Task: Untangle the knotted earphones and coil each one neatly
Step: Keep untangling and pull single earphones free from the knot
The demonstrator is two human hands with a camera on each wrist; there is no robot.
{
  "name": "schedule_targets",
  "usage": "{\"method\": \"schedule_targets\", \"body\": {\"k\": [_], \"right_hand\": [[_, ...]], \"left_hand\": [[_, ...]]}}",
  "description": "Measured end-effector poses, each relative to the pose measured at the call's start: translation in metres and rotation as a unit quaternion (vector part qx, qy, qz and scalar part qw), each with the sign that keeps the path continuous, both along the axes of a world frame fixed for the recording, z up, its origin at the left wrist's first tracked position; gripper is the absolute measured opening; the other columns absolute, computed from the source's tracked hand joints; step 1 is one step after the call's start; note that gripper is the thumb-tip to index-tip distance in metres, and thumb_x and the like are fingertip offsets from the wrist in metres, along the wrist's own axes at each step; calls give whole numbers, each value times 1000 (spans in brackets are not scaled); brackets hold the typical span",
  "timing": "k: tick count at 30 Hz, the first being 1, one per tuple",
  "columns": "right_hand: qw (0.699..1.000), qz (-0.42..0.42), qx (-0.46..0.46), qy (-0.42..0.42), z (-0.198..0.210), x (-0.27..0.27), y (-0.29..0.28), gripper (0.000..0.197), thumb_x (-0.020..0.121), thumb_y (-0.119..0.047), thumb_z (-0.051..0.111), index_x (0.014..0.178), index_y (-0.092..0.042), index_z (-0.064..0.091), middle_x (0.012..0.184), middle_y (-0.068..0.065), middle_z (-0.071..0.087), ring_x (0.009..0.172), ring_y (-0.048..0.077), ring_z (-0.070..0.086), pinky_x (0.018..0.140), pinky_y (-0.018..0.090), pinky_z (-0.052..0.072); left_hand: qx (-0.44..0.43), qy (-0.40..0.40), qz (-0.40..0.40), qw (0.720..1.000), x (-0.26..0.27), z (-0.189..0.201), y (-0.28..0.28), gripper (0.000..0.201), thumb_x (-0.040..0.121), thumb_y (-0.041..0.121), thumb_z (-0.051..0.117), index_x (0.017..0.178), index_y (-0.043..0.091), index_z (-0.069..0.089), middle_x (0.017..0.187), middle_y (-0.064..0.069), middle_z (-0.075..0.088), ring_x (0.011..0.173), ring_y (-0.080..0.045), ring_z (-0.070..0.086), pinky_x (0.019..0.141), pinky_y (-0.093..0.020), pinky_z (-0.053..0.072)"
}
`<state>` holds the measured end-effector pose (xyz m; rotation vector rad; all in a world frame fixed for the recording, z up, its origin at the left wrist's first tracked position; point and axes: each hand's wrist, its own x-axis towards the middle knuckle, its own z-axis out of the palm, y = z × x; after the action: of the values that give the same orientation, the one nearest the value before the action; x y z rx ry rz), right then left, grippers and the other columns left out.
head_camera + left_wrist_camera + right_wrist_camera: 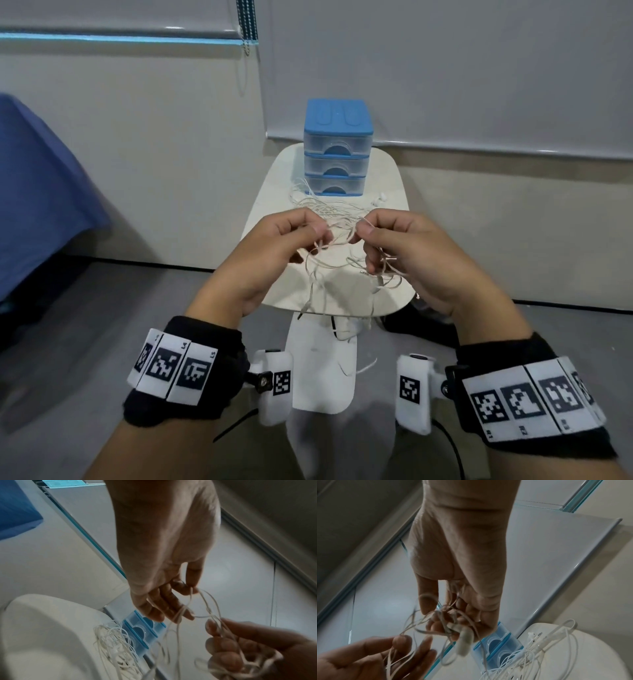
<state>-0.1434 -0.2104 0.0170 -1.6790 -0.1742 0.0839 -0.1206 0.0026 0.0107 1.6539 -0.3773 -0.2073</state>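
step: untangling, knot not yet freed
left hand (pixel 274 246): pinches earphone cord (pixel 337 226)
right hand (pixel 407 250): clutches bunched loops
next: likely ease one strand through, gently

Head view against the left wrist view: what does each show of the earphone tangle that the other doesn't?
Only the head view shows both wristbands, the whole blue drawer unit with three drawers, and cable ends hanging past the near edge of the white table.

Only the left wrist view shows, close up, a cable looped round the left hand's fingers, and the palm side of the left hand.

Both show the left hand, the right hand and the held tangle between them, plus a second heap of white earphones lying on the table by the drawers.
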Motion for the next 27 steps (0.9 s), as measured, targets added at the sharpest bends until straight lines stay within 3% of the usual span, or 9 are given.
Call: {"method": "schedule_targets", "body": {"k": [4, 7, 9, 12, 14, 17, 21, 24, 27], "right_hand": [[999, 9, 27, 21, -6, -3, -2, 5, 96, -9, 66, 92, -8, 70, 73, 5, 55, 68, 19, 56, 62, 31, 42], [998, 38, 45, 31, -14, -6, -6, 19, 83, -4, 72, 100, -13, 72, 78, 1, 59, 68, 14, 61, 72, 36, 44], [999, 43, 25, 21, -17, -9, -7, 25, 85, 7, 72, 103, -11, 70, 80, 0, 62, 67, 15, 60, 67, 31, 46], [1000, -1, 15, -4, -20, -11, -7, 30, 85, 17, 68, 104, -5, 70, 83, 3, 64, 68, 19, 62, 61, 27, 50], [999, -25, 34, -17, -21, -13, -5, 28, 84, 16, 70, 103, -5, 69, 83, 5, 66, 70, 25, 65, 63, 30, 53], [998, -35, 40, -33, -18, -13, 1, 25, 85, 10, 74, 104, -4, 68, 88, 11, 67, 67, 26, 66, 65, 31, 53], [997, -44, 31, -50, -8, -9, 6, 23, 84, -2, 81, 102, -10, 69, 95, 13, 69, 71, 21, 68, 70, 32, 56], [998, -42, 15, -43, -2, -7, 7, 16, 85, -10, 79, 99, -17, 74, 105, 11, 73, 82, 18, 68, 80, 37, 58], [998, -13, 68, -15, 3, -6, 6, 27, 77, -4, 70, 100, -18, 73, 102, 11, 71, 86, 22, 67, 85, 40, 56]], "left_hand": [[-164, 86, 27, 982, -1, 3, -4, 29, 106, 17, 43, 78, 15, 50, 100, -19, 75, 100, -29, 72, 88, -40, 50], [-225, 128, 28, 965, -6, 5, -7, 33, 109, 28, 40, 79, 16, 46, 98, -24, 73, 92, -38, 75, 75, -40, 59], [-204, 131, 33, 969, -7, 5, -9, 34, 111, 38, 36, 85, 17, 43, 104, -27, 74, 87, -38, 76, 61, -34, 59], [-160, 119, 37, 979, -9, 7, -14, 31, 107, 46, 41, 95, 18, 40, 105, -22, 76, 81, -32, 76, 56, -30, 56], [-120, 92, 49, 987, -9, 7, -17, 28, 101, 39, 58, 98, 18, 40, 98, -12, 76, 76, -26, 75, 55, -26, 54], [-47, 49, 32, 997, -7, 4, -21, 45, 89, 21, 78, 99, 21, 34, 95, -15, 73, 77, -21, 73, 56, -26, 52], [-3, 25, 1, 1000, -7, 7, -19, 51, 77, 19, 87, 113, 19, 50, 91, -3, 68, 74, -21, 70, 59, -28, 52], [7, -1, -3, 1000, -7, 14, -16, 32, 86, 10, 81, 114, 18, 68, 87, -6, 71, 70, -19, 69, 61, -27, 55], [13, -15, 10, 1000, -3, 19, -14, 14, 92, 5, 74, 105, 11, 73, 83, -4, 73, 69, -16, 68, 59, -23, 54]]}}
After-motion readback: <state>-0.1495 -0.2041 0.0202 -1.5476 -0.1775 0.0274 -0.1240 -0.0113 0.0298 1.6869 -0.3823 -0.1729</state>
